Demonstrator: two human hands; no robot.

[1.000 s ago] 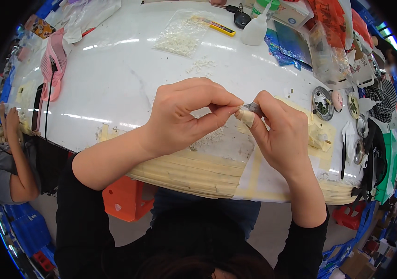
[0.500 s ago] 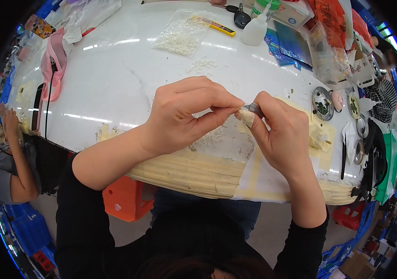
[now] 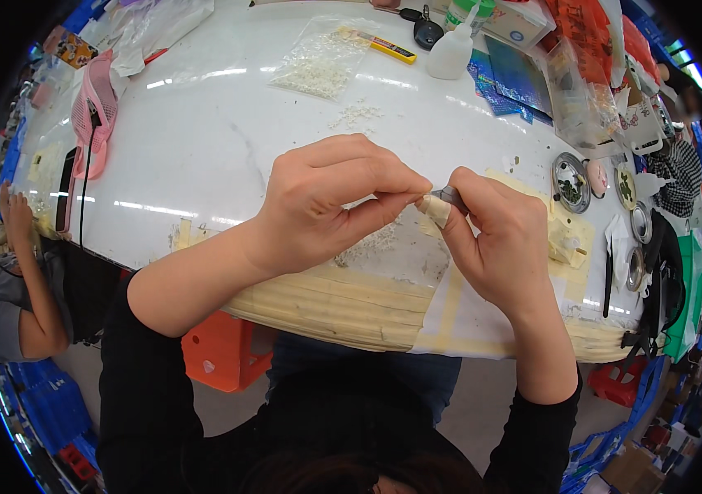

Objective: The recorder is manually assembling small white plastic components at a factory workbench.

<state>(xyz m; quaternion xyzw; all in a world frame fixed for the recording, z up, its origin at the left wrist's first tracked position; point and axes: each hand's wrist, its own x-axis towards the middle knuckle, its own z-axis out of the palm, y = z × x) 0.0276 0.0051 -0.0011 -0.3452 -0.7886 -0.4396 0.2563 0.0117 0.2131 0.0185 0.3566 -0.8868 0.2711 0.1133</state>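
Note:
Over the near part of the white table (image 3: 203, 148), my left hand (image 3: 326, 198) is closed in a pinch, thumb against forefinger; whatever is between the tips is too small to make out. Touching those tips, my right hand (image 3: 495, 230) closes on a small flat grey piece (image 3: 451, 196), mostly covered by the fingers, so its kind is unclear. Beige tape (image 3: 434, 209) wraps my right thumb. Under the hands lie white crumbs (image 3: 371, 247), and more crumbs (image 3: 357, 115) are scattered farther off.
A clear bag of white bits (image 3: 316, 72), a yellow-black stick (image 3: 393, 50), a white squeeze bottle (image 3: 450, 54) and a car key (image 3: 427, 31) lie at the back. Round metal dishes (image 3: 571, 183) stand right. A pink mesh item (image 3: 96, 115) lies left, near another person's hand (image 3: 18, 216).
My right hand has shifted very slightly, the grey piece turning a little with it. The left hand stays almost still, its pinch unchanged.

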